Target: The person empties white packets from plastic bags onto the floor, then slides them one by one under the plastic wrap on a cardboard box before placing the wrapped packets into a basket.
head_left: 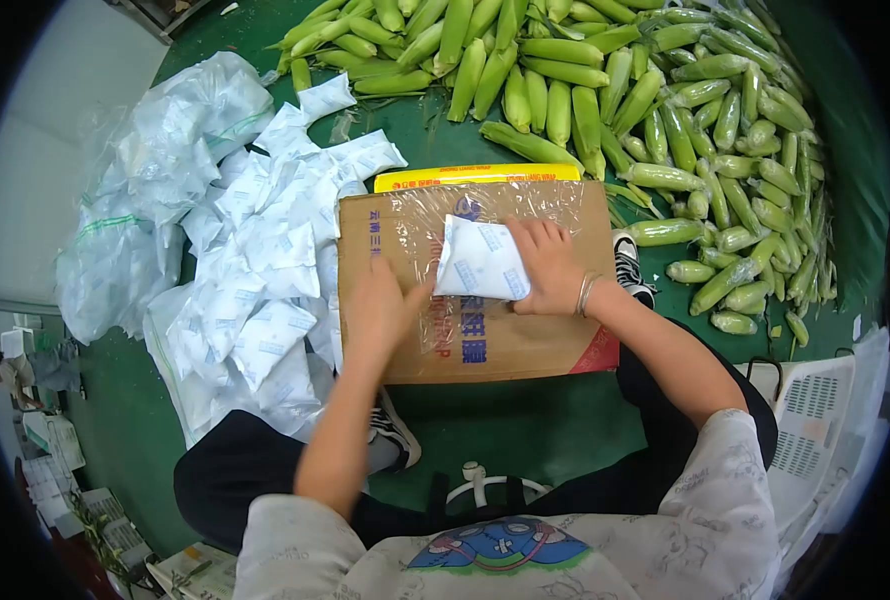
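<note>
Closest to the camera is a pale shirt [665,520] with a blue cartoon print [495,545] on its front. Beyond it, a brown carton [585,340] serves as the table, and the white packet [483,262] sits over loose clear film [430,230] on its top. The right hand [550,265] grips the packet by its right side; the left hand [380,305], blurred, is near the packet's left side, and I cannot tell whether it grasps anything. Progress looks partial: many corn ears on the right [755,215] are wrapped in film, while the ears at the top [475,60] look unwrapped, and a big heap of similar packets [265,260] lies to the left. Blue characters down the carton's left seem to begin 云南三; red capitals near its middle seem to end in "HIP". Red lettering on the yellow box [475,178] and the packet's blue print are too small to read; no brand is certain.
</note>
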Available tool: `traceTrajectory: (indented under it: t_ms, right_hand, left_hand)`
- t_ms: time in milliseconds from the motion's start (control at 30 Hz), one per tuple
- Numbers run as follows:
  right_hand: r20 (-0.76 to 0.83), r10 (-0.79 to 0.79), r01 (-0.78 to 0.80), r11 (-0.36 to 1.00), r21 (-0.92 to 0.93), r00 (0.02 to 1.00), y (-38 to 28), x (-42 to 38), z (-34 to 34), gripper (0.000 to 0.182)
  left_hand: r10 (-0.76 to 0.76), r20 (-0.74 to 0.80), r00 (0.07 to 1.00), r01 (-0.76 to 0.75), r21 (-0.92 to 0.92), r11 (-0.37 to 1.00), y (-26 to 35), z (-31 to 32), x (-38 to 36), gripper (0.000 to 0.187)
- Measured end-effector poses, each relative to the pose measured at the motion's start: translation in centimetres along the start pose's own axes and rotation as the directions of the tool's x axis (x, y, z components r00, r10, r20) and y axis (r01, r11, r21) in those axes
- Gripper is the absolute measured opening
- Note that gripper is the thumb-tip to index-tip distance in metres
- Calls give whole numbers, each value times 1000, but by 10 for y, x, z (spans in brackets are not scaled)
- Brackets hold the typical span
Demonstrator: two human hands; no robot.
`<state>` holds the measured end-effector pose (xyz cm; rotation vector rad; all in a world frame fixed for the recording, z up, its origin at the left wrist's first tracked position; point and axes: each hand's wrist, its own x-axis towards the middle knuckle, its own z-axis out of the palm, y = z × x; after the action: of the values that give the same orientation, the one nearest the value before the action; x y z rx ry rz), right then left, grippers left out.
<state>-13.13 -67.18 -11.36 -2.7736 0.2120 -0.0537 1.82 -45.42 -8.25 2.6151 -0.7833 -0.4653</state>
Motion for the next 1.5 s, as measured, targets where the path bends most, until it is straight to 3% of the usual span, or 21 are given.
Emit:
traceTrajectory:
  t_ms: [67,200,300,367,433,500,533,567,667,700,733,800,833,900,1000,1167,1233,1300,1367,1433,1500]
  right_hand:
    - [1,40,-40,999,31,999,-3,0,-1,111]
    - [-163,168,-137,973,185,972,-6,-14,13,115]
    - [-234,237,-229,971,62,943,-9,-31,5,117]
    - [-219,147,-151,989,-2,964,-17,-40,3,116]
    - [-183,52,-65,996,-62,982,-32,-46,2,116]
    - [-168,-178,152,976,-154,970,-58,-37,-6,114]
    - [-86,-233,214,959,-187,969,-63,-29,-15,113]
    - [-86,-237,218,958,-186,968,-61,-28,-16,113]
    - [200,-93,53,979,199,975,-45,-6,-16,106]
    - [340,-5,-173,854,490,940,-32,-3,-7,105]
    - [230,-67,-29,921,389,971,-27,5,-13,103]
    - [273,-131,-46,828,559,953,-10,19,-6,99]
    - [317,-37,-123,874,469,948,-21,16,-22,99]
    - [449,-38,-362,534,764,893,-25,5,-31,90]
    - [99,-74,-8,758,652,992,12,-48,-15,63]
    - [7,101,-97,942,321,995,31,-107,-30,27]
    - [-222,447,-131,633,763,867,28,-100,-47,14]
    - [-314,501,-131,670,731,806,1,-75,-69,15]
    - [-345,471,-110,703,702,812,-16,-52,-64,17]
    - [-80,242,-176,861,477,967,-60,-46,-54,22]
    - [-200,62,-1,956,292,978,-107,-81,-31,46]
  left_hand:
    - [-132,201,971,114,97,989,-8,19,-40,52]
    - [106,-50,993,-98,145,985,-18,56,-58,41]
    - [44,151,988,-27,-111,993,-49,23,-39,30]
    - [96,432,897,270,-705,656,-54,-32,-44,19]
    - [164,284,945,96,-717,690,-22,-43,-34,15]
    - [409,-139,902,-405,-602,688,12,-28,-16,12]
    - [559,-362,746,-665,-425,613,21,-7,-6,13]
    - [656,-203,727,-668,-429,608,23,8,-3,12]
    - [465,124,877,-382,-407,830,19,25,3,31]
    - [437,288,852,-356,-292,888,25,16,-11,69]
    - [824,-66,562,-806,-267,528,15,20,-11,100]
    - [847,165,506,-857,-15,515,20,24,4,116]
    - [866,137,481,-871,184,455,19,30,11,96]
    - [900,21,435,-866,284,412,5,54,35,68]
    - [903,37,428,-886,214,412,10,39,37,46]
    - [767,134,627,-772,237,590,32,19,16,47]
    - [728,141,671,-737,235,633,43,20,1,48]
    - [722,31,691,-695,302,653,58,28,-14,46]
    - [716,145,683,-719,304,625,71,24,-34,45]
    - [705,270,656,-753,298,587,68,18,-42,45]
    - [712,355,605,-778,72,625,49,8,-40,46]
